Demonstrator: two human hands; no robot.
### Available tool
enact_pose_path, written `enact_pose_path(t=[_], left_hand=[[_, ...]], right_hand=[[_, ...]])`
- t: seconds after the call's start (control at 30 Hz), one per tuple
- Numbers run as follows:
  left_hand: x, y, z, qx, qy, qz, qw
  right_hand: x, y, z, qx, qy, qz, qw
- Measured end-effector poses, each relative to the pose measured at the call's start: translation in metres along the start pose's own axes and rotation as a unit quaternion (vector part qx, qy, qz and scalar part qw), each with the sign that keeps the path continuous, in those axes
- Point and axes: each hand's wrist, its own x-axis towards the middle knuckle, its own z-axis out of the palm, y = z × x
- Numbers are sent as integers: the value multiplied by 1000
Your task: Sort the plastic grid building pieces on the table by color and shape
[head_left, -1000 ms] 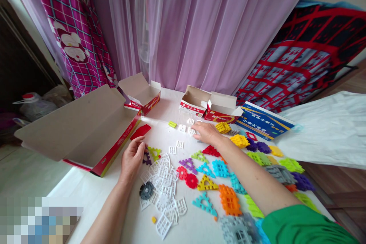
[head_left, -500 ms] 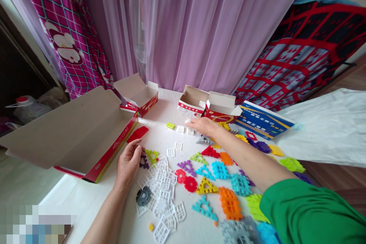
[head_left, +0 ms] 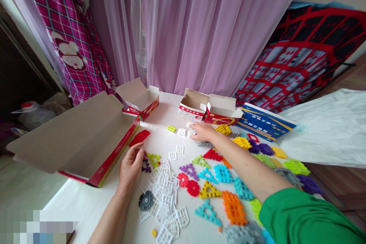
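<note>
My right hand [head_left: 202, 132] reaches across to the far middle of the table, fingers bent down around a small white plastic window piece [head_left: 192, 132]. Its fingertips are partly hidden. Another small white window piece [head_left: 182, 132] and a lime-green block [head_left: 171, 129] lie to the left of it. My left hand [head_left: 131, 164] rests on the table, loosely curled with thumb and fingers apart, nothing visible in it. Beyond its fingertips is a flat red piece [head_left: 140, 137]. To its right spreads a pile of white window frames [head_left: 164, 187], with a dark grey wheel [head_left: 146, 200] on it.
A large open carton [head_left: 85, 133] stands at left, a smaller open box [head_left: 144, 103] behind it. Two more open boxes [head_left: 192, 111] and a blue box [head_left: 265, 122] line the back. Colourful interlocking pieces, including an orange one [head_left: 234, 207], cover the right side.
My right hand has shifted slightly at the white window pieces, its fingers now lower over them. My left hand stays almost in place. The whole view has moved a little.
</note>
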Motion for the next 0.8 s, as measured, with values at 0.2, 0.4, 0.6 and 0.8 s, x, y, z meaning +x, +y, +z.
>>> enact_pose_path(t=[0.2, 0.4, 0.6, 0.8], left_hand=[[0, -3, 0, -5, -6, -5, 1000], [0, -2, 0, -12, -4, -5, 1000], [0, -1, 0, -12, -4, -1, 1000], [0, -4, -1, -11, -5, 4, 1000]], right_hand=[[4, -1, 1, 9, -5, -2, 1000], [5, 0, 2, 26, -9, 19, 999], [4, 5, 1, 32, -1, 35, 999], [5, 4, 3, 41, 3, 27, 999]])
